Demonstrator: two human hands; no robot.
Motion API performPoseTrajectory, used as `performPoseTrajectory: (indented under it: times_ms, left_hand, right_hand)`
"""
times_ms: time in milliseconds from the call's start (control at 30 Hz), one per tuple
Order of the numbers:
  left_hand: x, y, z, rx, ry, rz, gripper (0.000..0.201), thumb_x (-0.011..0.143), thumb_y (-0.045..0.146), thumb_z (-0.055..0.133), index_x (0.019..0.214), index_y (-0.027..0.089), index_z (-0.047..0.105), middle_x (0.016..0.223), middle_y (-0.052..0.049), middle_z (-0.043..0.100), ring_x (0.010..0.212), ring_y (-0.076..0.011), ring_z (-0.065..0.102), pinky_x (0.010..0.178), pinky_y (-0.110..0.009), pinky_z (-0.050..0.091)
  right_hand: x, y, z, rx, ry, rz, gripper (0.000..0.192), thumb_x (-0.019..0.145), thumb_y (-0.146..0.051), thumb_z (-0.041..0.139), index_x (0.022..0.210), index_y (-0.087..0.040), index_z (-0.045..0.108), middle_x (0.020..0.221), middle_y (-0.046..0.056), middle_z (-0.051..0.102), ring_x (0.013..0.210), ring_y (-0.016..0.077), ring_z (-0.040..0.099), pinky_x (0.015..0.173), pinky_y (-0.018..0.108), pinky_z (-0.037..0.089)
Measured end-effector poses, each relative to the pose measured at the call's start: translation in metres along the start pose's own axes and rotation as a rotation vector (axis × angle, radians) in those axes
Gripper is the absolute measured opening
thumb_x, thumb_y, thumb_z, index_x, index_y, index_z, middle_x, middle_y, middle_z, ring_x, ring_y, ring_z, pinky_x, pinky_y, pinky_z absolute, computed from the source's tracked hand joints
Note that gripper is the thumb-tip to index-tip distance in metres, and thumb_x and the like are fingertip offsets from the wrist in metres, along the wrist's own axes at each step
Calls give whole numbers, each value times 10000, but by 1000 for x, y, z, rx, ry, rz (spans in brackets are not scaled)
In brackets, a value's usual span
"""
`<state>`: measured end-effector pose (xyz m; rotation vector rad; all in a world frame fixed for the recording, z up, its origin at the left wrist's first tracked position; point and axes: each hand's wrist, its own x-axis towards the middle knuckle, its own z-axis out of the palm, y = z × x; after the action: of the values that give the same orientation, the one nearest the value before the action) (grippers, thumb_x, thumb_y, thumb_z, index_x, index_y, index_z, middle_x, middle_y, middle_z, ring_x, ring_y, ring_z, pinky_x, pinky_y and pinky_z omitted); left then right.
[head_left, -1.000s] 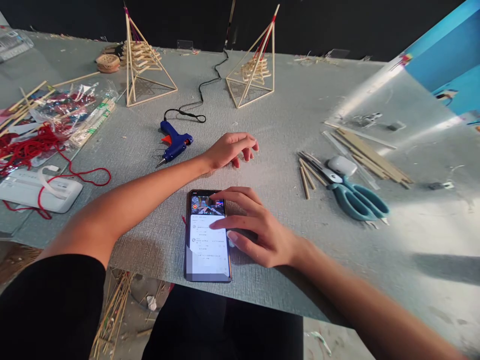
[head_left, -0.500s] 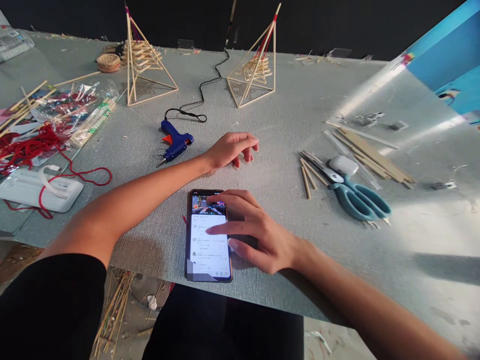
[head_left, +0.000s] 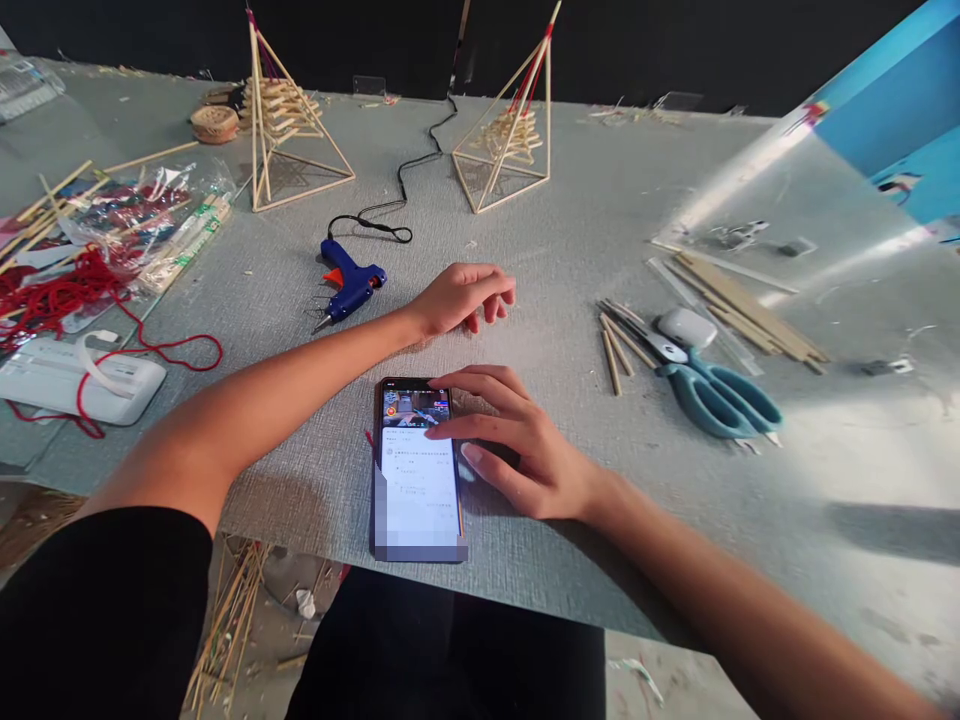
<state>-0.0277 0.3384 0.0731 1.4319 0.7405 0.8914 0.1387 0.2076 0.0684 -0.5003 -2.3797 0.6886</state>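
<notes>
A smartphone (head_left: 416,490) lies face up near the table's front edge, its screen lit with a video on top and a list of text below; its lower part is blurred out. Over its right edge my right hand (head_left: 525,440) spreads its fingers, the fingertips at the upper screen, holding nothing. Beyond the phone, my left hand (head_left: 465,297) rests on the table with loosely bent fingers and nothing in it. A blue hot glue gun (head_left: 352,285) with an orange trigger lies left of that hand, its black cord running back.
Two stick pyramid frames (head_left: 262,150) (head_left: 551,130) stand at the back. On the right are teal-handled scissors (head_left: 724,400), a white earbud case (head_left: 686,327) and flat wooden sticks (head_left: 742,305). Red yarn (head_left: 82,285) and a white power strip (head_left: 82,380) lie left.
My right hand has shifted slightly up and to the right over the phone. The text on the screen has changed. My left hand stays where it was.
</notes>
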Motion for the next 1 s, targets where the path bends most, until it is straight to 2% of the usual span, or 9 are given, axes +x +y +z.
performPoseTrajectory:
  times_ms: [233,333,467,600,767,1000]
  left_hand:
    - [-1,2,1,20,-1,-14,238,953,273,551,764,159,643,666,-12,612,639,-90,602,510,-198,408]
    - [0,1,0,17,3,-7,260,961,297,516,780,161,643,651,-16,609,707,-116,655,529,-202,426]
    - [3,-2,0,2,-4,-11,309,989,356,470,795,170,623,614,-17,609,836,-161,729,570,-213,445]
    - [4,-4,-1,-4,-20,5,358,1008,444,487,806,173,603,656,-24,661,816,-151,734,625,-229,461]
    - [5,-5,-1,3,-11,40,390,1006,489,500,824,167,622,707,-35,697,805,-139,730,688,-246,476]
    - [3,-3,-2,-20,-40,37,356,995,453,498,828,164,623,724,-42,716,799,-139,737,680,-247,460]
  right_hand:
    - [1,1,-1,52,-24,-31,294,972,-274,539,1087,-262,810,1516,78,553,1364,322,493,1152,584,427]
    - [1,1,-1,59,-42,-55,298,962,-265,539,1070,-255,817,1523,82,554,1370,322,485,1152,582,425]
    - [2,0,0,29,-51,-42,288,963,-248,549,1082,-252,811,1525,85,553,1375,325,478,1161,582,425]
    - [1,0,2,-45,-16,31,293,1006,-232,540,1167,-256,785,1522,86,556,1376,312,481,1158,570,439]
    - [1,1,2,-76,2,42,294,1015,-224,540,1186,-248,778,1516,91,562,1379,309,483,1168,562,437]
    - [1,1,2,-84,4,59,292,1022,-230,529,1175,-240,777,1509,97,567,1374,304,484,1169,555,436]
